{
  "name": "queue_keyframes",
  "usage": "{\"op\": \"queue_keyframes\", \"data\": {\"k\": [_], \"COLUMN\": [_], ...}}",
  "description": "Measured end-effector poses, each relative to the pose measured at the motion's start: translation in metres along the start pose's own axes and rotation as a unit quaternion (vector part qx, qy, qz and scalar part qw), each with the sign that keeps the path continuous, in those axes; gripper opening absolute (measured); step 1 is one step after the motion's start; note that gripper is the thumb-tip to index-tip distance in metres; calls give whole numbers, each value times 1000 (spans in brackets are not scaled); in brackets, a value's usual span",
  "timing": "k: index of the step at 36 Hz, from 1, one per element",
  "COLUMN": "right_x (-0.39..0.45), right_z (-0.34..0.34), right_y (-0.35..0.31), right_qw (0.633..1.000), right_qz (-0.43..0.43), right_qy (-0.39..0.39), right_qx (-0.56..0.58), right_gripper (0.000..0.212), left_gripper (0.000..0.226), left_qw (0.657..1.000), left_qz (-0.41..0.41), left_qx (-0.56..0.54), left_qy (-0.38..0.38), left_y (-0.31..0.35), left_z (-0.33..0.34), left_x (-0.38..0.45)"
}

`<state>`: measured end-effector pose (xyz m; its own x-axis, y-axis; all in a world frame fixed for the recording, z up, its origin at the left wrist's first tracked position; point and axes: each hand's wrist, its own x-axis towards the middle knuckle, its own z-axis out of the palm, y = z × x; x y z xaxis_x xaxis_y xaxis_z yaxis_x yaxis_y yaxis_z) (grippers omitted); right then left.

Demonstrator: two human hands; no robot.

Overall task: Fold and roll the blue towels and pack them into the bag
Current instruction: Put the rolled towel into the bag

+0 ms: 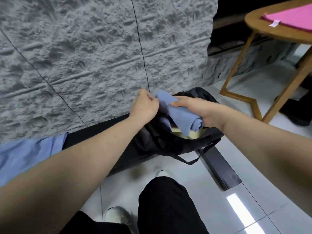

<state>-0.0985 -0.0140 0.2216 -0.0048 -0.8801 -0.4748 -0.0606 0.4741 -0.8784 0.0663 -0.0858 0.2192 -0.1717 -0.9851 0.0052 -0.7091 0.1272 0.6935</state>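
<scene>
A rolled blue towel [181, 114] hangs tilted over the open mouth of a black bag [170, 142] that sits on the floor by the table's edge. My right hand [197, 108] grips the roll from the right side, fingers wrapped over its top. My left hand [146, 105] is closed at the roll's far left end, pinching it or the bag's rim; which one I cannot tell. Another blue towel [25, 154] lies flat on the grey table at the left edge of view.
The grey textured table [84, 56] fills the upper left. A round wooden side table [276, 32] with a pink cloth [293, 17] stands at the upper right. Tiled floor [253, 174], a black bar [219, 168], and my legs and white shoes lie below.
</scene>
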Motion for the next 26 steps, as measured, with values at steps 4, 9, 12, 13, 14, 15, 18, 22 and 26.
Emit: {"op": "queue_keyframes", "data": {"k": [4, 9, 12, 13, 14, 15, 18, 22, 26], "right_x": [-1, -4, -7, -8, -9, -10, -10, 0, 15], "right_z": [-18, -35, -44, -47, -49, -50, -47, -35, -21], "right_y": [6, 8, 10, 10, 9, 9, 11, 17, 14], "right_qw": [1000, 997, 995, 995, 994, 993, 986, 977, 978], "right_qz": [14, 34, 40, 48, 58, 67, 81, 73, 69], "right_qy": [8, -5, -10, -17, -23, -25, -36, -48, -32], "right_qx": [-16, -74, -87, -83, -85, -94, -145, -196, -192], "right_gripper": [31, 23, 18, 18, 18, 19, 22, 28, 29], "left_gripper": [10, 25, 33, 37, 41, 44, 39, 44, 71], "left_qw": [956, 884, 854, 847, 846, 852, 905, 947, 965], "left_qz": [148, 218, 253, 262, 267, 267, 220, 156, 117], "left_qx": [241, 370, 407, 416, 417, 406, 313, 248, 216], "left_qy": [-75, -183, -202, -200, -198, -194, -183, -130, -87], "left_y": [-4, -6, -7, -7, -9, -11, -13, -13, -16], "left_z": [11, 23, 30, 32, 34, 36, 40, 42, 39], "left_x": [14, 28, 33, 36, 39, 43, 55, 69, 77]}}
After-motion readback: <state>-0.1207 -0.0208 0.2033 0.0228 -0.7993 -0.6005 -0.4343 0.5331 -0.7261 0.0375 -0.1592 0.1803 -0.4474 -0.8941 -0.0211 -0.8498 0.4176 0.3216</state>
